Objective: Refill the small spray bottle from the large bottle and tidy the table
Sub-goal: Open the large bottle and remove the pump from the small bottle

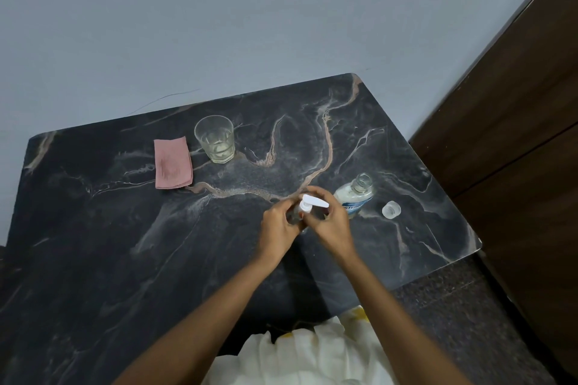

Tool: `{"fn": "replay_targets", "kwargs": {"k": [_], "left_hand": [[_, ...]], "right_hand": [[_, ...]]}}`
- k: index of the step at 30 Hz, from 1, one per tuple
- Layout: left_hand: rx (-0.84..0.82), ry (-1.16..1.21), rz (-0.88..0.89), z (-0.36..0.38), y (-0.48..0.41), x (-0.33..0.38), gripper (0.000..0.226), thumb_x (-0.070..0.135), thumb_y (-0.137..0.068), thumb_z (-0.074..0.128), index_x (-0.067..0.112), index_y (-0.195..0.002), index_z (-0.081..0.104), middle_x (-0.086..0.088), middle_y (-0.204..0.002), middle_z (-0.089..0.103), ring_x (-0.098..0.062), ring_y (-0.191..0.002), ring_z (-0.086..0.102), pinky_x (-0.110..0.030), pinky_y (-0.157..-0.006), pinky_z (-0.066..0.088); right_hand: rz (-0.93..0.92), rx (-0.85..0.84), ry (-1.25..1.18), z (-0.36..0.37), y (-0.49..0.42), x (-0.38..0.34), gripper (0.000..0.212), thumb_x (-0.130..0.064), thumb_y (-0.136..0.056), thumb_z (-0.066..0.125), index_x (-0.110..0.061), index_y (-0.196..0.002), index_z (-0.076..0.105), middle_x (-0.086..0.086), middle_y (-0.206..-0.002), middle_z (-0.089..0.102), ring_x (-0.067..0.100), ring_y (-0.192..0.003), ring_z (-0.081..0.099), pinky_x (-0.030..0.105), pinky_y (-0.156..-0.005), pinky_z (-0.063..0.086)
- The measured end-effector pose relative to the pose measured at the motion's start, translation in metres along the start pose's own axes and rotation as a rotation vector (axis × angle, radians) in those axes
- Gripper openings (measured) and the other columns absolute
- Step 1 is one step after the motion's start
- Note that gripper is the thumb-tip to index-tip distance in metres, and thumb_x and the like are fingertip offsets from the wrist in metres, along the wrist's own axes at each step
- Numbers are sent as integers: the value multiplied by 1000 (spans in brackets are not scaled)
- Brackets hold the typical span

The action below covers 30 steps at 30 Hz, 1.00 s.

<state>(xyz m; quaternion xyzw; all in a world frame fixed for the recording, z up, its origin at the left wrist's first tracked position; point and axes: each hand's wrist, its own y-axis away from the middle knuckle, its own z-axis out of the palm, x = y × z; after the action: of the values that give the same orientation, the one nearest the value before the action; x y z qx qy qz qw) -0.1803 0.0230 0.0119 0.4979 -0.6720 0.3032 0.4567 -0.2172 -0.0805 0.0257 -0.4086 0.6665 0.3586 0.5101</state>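
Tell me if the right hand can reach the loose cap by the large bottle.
Probably yes, once freed: the right hand grips the spray bottle's pump. The cap lies uncovered just right of the large bottle, near that hand.

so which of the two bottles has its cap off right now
The large bottle with the blue label: its neck is open and its clear cap lies beside it. The small spray bottle has its white pump head on top.
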Motion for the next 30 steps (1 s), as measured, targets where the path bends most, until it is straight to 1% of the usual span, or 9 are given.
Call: {"fn": "replay_targets", "kwargs": {"k": [3,7,9,12,14,17,20,25,30], "left_hand": [[-2,-6,-10,0,0,0,42,4,-70,71,12,-111,62,-6,-101,69,-12,-86,63,-20,-77,50],[17,-13,-4,1,1,0,40,1,-73,68,12,-110,62,-4,-99,68,-9,-85,62,-3,-70,44],[33,-11,-5,1,0,0,36,1,-75,66,12,-110,63,-5,-99,70,-11,-87,63,-8,-74,45],[23,-10,-11,0,0,0,34,5,-78,65,11,-111,62,-9,-102,69,-17,-92,65,-27,-83,51],[13,-12,-2,0,1,1,36,5,-77,66,9,-112,61,-9,-104,68,-17,-93,64,-29,-83,52],[7,-16,3,1,1,0,38,-1,-76,63,11,-112,61,-8,-102,69,-11,-85,63,-18,-76,50],[8,-30,6,0,2,0,35,-3,-78,58,11,-110,62,-9,-95,69,-7,-74,61,-6,-65,47],[17,-13,11,0,2,1,36,3,-78,64,11,-113,61,-8,-104,68,-12,-90,63,-22,-80,50],[15,-23,-12,1,3,0,30,8,-83,60,12,-112,60,-9,-105,68,-19,-96,64,-35,-86,52]], "right_hand": [[15,79,-8,3,2,3,43,2,-67,74,-13,-104,57,-2,-100,62,14,-97,59,19,-84,47],[-38,165,77,9,3,4,35,-2,-68,74,-19,-92,56,-2,-92,61,13,-87,59,8,-73,45],[-46,198,56,11,5,4,34,-2,-70,72,-18,-95,56,-2,-92,62,12,-84,61,6,-71,45],[-12,201,21,12,9,4,42,-3,-73,70,-18,-106,50,-2,-98,62,10,-91,60,1,-72,43],[0,167,-48,11,11,4,47,-2,-75,68,-22,-110,45,1,-103,63,8,-97,60,2,-70,45],[3,132,-57,11,13,4,49,-2,-75,68,-23,-112,44,1,-108,62,7,-101,60,6,-72,48],[-29,146,61,13,11,3,48,-5,-69,75,-15,-110,50,1,-105,58,8,-94,58,5,-77,45],[-77,176,215,12,6,2,26,-7,-76,69,-10,-98,57,0,-94,57,15,-87,57,6,-69,42],[-57,132,187,12,9,2,29,-6,-78,64,-16,-104,55,-2,-99,61,16,-94,58,24,-78,48]]}}
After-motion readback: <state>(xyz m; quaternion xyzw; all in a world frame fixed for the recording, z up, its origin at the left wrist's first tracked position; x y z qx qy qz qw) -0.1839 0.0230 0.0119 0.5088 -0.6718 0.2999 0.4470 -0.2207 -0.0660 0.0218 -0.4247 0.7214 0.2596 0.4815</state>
